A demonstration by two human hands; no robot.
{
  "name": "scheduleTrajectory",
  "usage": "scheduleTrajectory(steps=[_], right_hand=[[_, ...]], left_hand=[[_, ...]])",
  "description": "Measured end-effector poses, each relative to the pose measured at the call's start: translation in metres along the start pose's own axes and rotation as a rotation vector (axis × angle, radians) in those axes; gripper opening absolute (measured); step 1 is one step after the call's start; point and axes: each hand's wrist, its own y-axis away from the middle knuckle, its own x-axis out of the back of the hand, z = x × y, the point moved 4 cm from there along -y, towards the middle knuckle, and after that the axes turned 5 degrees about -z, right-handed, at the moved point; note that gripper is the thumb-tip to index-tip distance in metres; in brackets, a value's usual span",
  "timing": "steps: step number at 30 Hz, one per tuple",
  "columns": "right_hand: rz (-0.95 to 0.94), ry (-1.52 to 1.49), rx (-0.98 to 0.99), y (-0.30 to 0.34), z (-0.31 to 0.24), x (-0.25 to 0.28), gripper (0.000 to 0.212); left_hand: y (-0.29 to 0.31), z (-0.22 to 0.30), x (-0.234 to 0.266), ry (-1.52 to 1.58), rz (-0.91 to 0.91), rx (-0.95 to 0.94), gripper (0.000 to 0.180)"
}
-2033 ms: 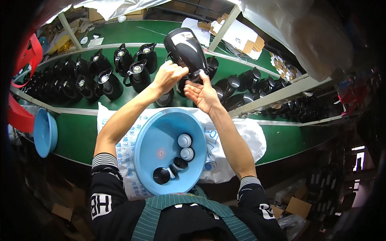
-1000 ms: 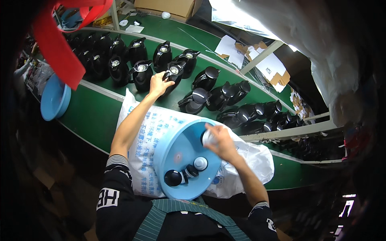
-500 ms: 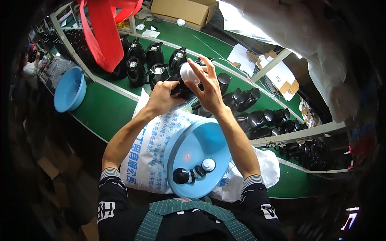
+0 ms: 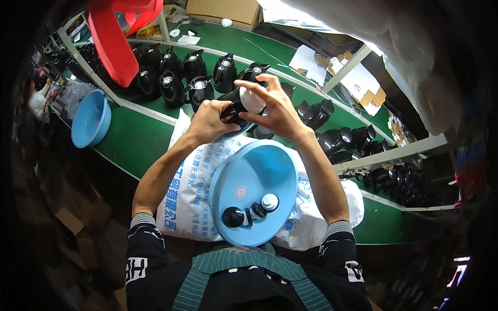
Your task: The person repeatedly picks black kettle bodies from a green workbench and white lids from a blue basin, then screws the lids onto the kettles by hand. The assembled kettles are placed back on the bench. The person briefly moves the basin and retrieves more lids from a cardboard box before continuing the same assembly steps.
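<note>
My left hand (image 4: 206, 124) is closed round a black jug (image 4: 232, 109), which is tilted in front of me above the green bench. At the jug's end nearest my right hand is a round white cap (image 4: 251, 99). My right hand (image 4: 282, 111) has its thumb below the cap and its fingers over the top, gripping it from the right. Close to me a light blue basin (image 4: 280, 228) leans on a white sack (image 4: 179, 207) with blue print. In it lie a black dome-shaped piece (image 4: 233, 217) and a black-and-white stopper-like piece (image 4: 270, 201).
Several black jugs (image 4: 199, 90) stand in rows on the green bench (image 4: 132, 137), beyond my hands and to the right. Another blue basin (image 4: 85, 127) is at the left. A red strap (image 4: 111, 49) hangs at upper left. A white frame rail (image 4: 391, 156) crosses at right.
My right hand has turned about the white cap, its fingers coming lower over it. My left hand keeps its hold on the jug. The whole view has shifted slightly.
</note>
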Motion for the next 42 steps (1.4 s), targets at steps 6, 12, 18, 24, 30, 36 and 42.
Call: scheduleTrajectory(steps=[6, 12, 18, 24, 30, 36, 42], right_hand=[[-0.212, 0.013, -0.019, 0.004, 0.008, 0.004, 0.076], [0.436, -0.651, -0.216, 0.015, 0.025, 0.002, 0.069], [0.340, -0.180, -0.056, 0.036, 0.017, -0.008, 0.045], [-0.015, -0.109, -0.029, 0.047, 0.013, 0.004, 0.072], [-0.098, 0.383, 0.380, 0.051, 0.016, -0.003, 0.086], [-0.266, -0.479, -0.789, 0.053, 0.066, -0.026, 0.067], [0.012, 0.067, -0.279, 0.073, 0.046, -0.011, 0.065]], left_hand=[[0.007, 0.002, -0.007, 0.060, -0.059, 0.046, 0.030], [0.004, 0.012, -0.011, 0.112, -0.074, 0.019, 0.029], [0.010, 0.008, -0.012, 0.135, -0.037, 0.009, 0.029], [0.008, 0.008, -0.016, -0.093, -0.027, -0.103, 0.026], [-0.002, 0.015, -0.008, -0.296, -0.153, -0.140, 0.024], [-0.001, 0.011, -0.029, -0.524, 0.030, -0.207, 0.027], [-0.008, -0.004, -0.030, -0.560, 0.092, -0.225, 0.019]])
